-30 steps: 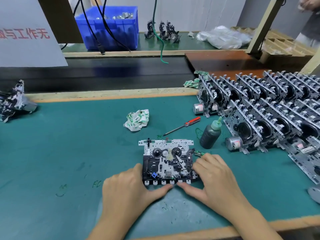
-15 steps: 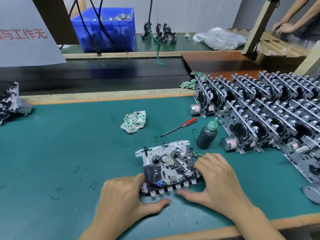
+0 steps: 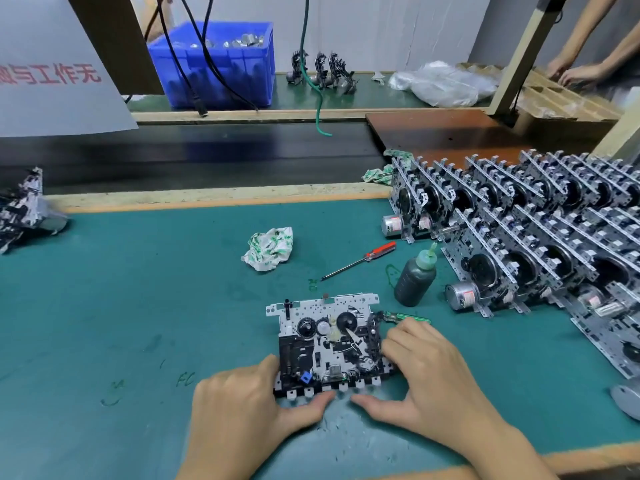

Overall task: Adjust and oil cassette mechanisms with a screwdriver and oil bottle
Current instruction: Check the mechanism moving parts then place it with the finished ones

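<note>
A cassette mechanism (image 3: 329, 344) lies flat on the green mat near the front edge. My left hand (image 3: 239, 407) grips its left near corner, thumb along the front row of tabs. My right hand (image 3: 429, 372) grips its right side, fingers curled over the edge and thumb at the front. A red-handled screwdriver (image 3: 360, 260) lies on the mat behind the mechanism. A dark oil bottle (image 3: 415, 277) with a green nozzle stands to the screwdriver's right. A thin green tool (image 3: 412, 317) lies beside the mechanism's right far corner.
Rows of upright cassette mechanisms (image 3: 540, 244) fill the right side. A crumpled cloth (image 3: 270, 249) lies mid-mat. More mechanisms (image 3: 24, 209) sit at the far left. A blue bin (image 3: 221, 64) stands beyond the black conveyor belt (image 3: 207, 154). Another person's hands (image 3: 575, 71) work at the top right.
The mechanism was tilted up and skewed half a second ago; now it lies square and flat again. Both hands keep their hold on its sides.
</note>
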